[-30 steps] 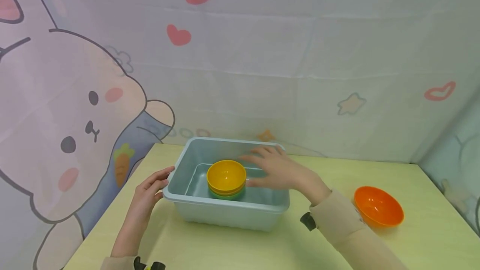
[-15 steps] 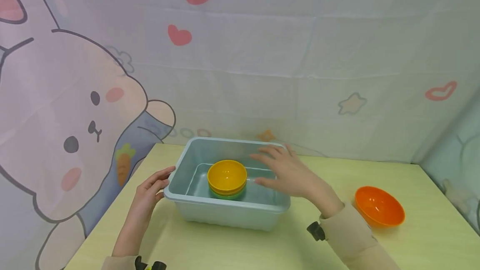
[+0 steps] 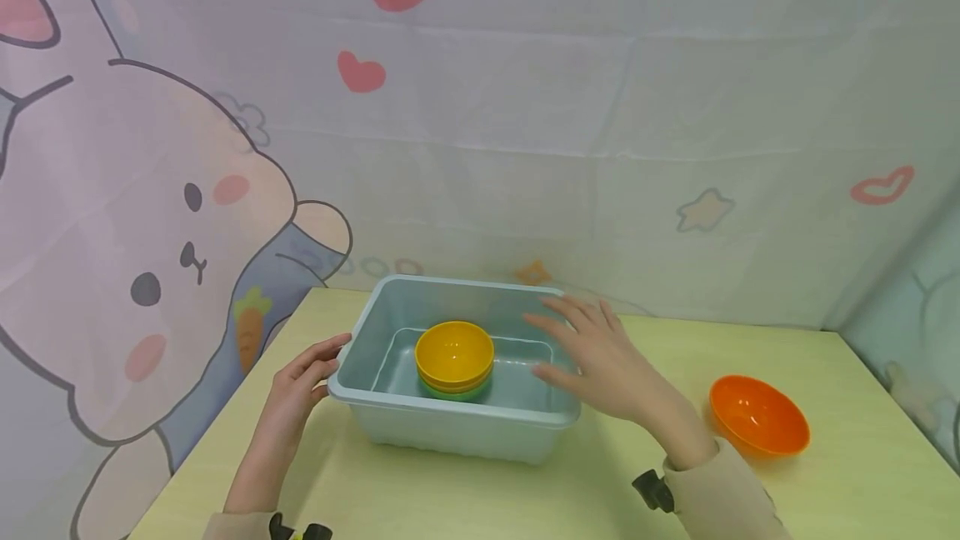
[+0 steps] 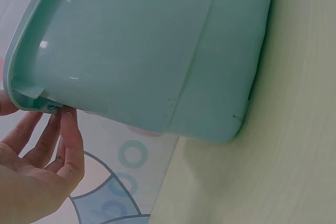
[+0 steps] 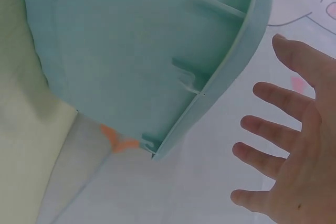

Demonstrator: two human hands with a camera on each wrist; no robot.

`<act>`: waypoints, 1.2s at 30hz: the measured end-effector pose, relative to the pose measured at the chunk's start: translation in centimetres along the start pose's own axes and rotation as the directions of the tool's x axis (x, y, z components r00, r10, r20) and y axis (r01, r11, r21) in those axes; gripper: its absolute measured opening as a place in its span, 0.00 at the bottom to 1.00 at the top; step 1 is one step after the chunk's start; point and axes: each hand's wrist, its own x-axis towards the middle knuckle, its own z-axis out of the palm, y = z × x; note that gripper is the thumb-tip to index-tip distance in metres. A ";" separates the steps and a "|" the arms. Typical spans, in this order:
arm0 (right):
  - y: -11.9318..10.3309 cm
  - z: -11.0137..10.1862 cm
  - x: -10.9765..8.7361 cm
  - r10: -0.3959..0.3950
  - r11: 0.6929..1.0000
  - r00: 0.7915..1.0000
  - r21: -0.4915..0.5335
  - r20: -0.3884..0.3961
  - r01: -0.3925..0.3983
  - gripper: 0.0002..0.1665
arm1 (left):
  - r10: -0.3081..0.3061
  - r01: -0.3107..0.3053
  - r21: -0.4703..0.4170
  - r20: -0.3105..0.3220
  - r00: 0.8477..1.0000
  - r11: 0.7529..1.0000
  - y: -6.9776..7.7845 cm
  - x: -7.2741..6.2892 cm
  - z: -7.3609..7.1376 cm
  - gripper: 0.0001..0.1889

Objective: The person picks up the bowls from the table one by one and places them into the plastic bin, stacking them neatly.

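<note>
A pale blue-green plastic tub (image 3: 457, 427) stands on the table, and a small stack of bowls sits inside it. The upper bowls (image 3: 454, 352) are yellow, with a green bowl (image 3: 457, 394) at the bottom. At the tub's left end my left hand (image 3: 296, 386) holds the rim; in the left wrist view its fingers (image 4: 72, 140) bend up under the lip. My right hand (image 3: 600, 357) hovers over the tub's right end with fingers spread and nothing in them. From the right wrist view, those fingers (image 5: 270, 129) are apart from the tub's rim.
An orange bowl (image 3: 759, 415) rests on the table to the right, near my right forearm. Behind the pale yellow table (image 3: 420, 498) hangs a printed cloth (image 3: 525, 107) with a rabbit and hearts.
My right hand has moved right, away from the yellow bowls toward the tub's right end, fingers still spread. The left hand, tub and bowls stay put.
</note>
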 end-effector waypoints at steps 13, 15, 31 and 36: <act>1.2 0.0 -2.3 0.028 1.000 0.995 0.017 -0.093 -0.027 0.36 | -0.004 0.004 -0.009 -0.001 1.000 1.000 0.0 0.2 0.1 0.22; 1.4 -0.1 -2.6 0.015 1.000 0.992 0.005 -0.123 -0.015 0.36 | -0.009 0.009 -0.008 -0.001 1.000 1.000 0.0 0.2 0.1 0.22; 2.6 0.5 -4.9 0.082 0.996 0.988 0.026 -0.133 -0.080 0.35 | 0.001 -0.001 -0.002 0.006 1.000 1.000 -0.2 0.0 -0.1 0.22; 3.0 0.9 -5.5 0.103 0.994 0.985 0.042 -0.141 -0.098 0.35 | 0.000 0.000 -0.003 0.010 1.000 1.000 -0.2 0.0 -0.1 0.23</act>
